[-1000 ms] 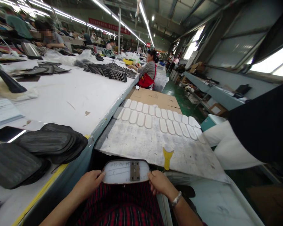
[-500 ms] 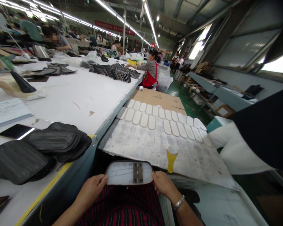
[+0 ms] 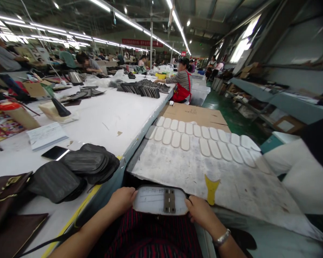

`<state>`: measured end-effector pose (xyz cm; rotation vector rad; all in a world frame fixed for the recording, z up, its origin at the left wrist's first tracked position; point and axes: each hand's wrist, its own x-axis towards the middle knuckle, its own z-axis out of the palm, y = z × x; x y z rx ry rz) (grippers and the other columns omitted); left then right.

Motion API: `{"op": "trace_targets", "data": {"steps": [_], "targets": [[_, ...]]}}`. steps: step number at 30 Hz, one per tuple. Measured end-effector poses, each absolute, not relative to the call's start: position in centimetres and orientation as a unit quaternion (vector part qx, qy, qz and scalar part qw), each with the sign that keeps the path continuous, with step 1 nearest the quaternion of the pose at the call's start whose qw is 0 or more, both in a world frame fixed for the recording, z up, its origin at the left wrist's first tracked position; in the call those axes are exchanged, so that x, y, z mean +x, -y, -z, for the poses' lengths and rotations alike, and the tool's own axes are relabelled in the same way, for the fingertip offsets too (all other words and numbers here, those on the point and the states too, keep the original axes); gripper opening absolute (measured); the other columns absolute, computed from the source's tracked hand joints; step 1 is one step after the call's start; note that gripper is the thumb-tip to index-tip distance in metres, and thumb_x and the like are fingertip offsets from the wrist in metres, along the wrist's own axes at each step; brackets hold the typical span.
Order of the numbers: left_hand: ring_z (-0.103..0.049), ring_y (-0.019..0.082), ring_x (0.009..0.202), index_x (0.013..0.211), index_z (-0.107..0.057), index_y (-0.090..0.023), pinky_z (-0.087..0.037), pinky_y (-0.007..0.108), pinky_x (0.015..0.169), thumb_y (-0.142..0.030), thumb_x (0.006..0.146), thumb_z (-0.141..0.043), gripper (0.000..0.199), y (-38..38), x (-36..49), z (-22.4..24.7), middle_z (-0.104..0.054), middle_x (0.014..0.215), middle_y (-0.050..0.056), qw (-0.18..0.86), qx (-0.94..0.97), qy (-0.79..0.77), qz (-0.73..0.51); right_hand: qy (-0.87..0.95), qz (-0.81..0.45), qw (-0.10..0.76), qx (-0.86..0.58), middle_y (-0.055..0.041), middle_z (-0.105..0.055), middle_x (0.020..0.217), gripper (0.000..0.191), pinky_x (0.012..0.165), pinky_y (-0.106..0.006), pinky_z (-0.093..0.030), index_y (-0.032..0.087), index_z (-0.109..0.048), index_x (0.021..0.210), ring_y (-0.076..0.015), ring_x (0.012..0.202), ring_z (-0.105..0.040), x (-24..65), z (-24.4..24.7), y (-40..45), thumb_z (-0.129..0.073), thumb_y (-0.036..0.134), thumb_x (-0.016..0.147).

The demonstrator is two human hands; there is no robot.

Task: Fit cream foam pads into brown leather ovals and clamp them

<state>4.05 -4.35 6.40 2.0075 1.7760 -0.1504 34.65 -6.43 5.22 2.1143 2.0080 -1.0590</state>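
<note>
Over my lap, a hinged white plate [image 3: 149,201] with rounded ends and a dark rim is held level between both hands. A brown metal hinge [image 3: 169,201] sits right of its middle, and handwriting and lines mark its face. My left hand [image 3: 123,200] is closed on the plate's left end. At the right end, my right hand [image 3: 201,212] pinches the rim, with a bracelet on that wrist. Beyond the plate, a yellow forked piece [image 3: 211,189] lies on the near edge of the stained white board [image 3: 172,168].
White oval pieces [image 3: 184,141] lie in two rows on the board, with cardboard [image 3: 195,114] behind. On the left table are stacked black pieces [image 3: 83,161], a phone [image 3: 55,153], a notebook [image 3: 45,136] and brown leather pieces [image 3: 24,229]. A co-worker in a red apron [image 3: 182,91] sits further off.
My view has swung to the left, so more of the left table shows and things sit further right in the picture. Both hands keep their hold on the plate.
</note>
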Motion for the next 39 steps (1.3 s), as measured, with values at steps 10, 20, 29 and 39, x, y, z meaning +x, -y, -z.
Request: {"op": "trace_targets", "data": {"steps": [10, 20, 29, 39], "targets": [[-0.064, 0.028, 0.074, 0.081, -0.061, -0.018, -0.045, 0.036, 0.062, -0.026, 0.086, -0.028, 0.034, 6.1, 4.4, -5.9, -0.065, 0.082, 0.011, 0.160, 0.771, -0.609, 0.097, -0.683, 0.227, 0.027, 0.694, -0.0117, -0.067, 0.076, 0.040, 0.060, -0.027, -0.038, 0.016, -0.061, 0.073, -0.0214, 0.073, -0.064, 34.7, -5.8, 7.8, -0.028, 0.030, 0.091], [-0.064, 0.026, 0.076, 0.084, -0.060, -0.017, -0.045, 0.035, 0.064, -0.016, 0.082, -0.032, 0.028, 6.1, 4.7, -6.6, -0.065, 0.086, 0.012, 0.161, 0.774, -0.601, 0.115, -0.679, 0.216, 0.050, 0.700, -0.0117, -0.068, 0.078, 0.040, 0.062, -0.029, -0.038, 0.016, -0.062, 0.075, -0.0227, 0.075, -0.064, 34.3, -6.0, 7.8, -0.027, 0.028, 0.092], [-0.060, 0.020, 0.072, 0.070, -0.057, -0.020, -0.042, 0.027, 0.066, -0.044, 0.089, -0.016, 0.051, 6.8, 3.1, -6.1, -0.064, 0.068, 0.003, 0.357, 0.658, -0.657, -0.090, -0.678, 0.255, 0.032, 0.689, -0.0093, -0.066, 0.071, 0.037, 0.056, -0.024, -0.036, 0.015, -0.056, 0.075, -0.0152, 0.060, -0.062, 33.9, -5.8, 7.3, -0.027, 0.027, 0.092], [-0.055, 0.017, 0.064, 0.058, -0.049, -0.020, -0.039, 0.027, 0.059, -0.032, 0.081, -0.031, 0.031, 5.9, 2.8, -4.8, -0.056, 0.058, 0.000, 0.380, 0.636, -0.667, -0.084, -0.643, 0.328, -0.017, 0.692, -0.0037, -0.062, 0.060, 0.034, 0.052, -0.022, -0.036, 0.019, -0.047, 0.067, -0.0125, 0.050, -0.059, 34.7, -4.6, 7.3, -0.028, 0.032, 0.092]]}}
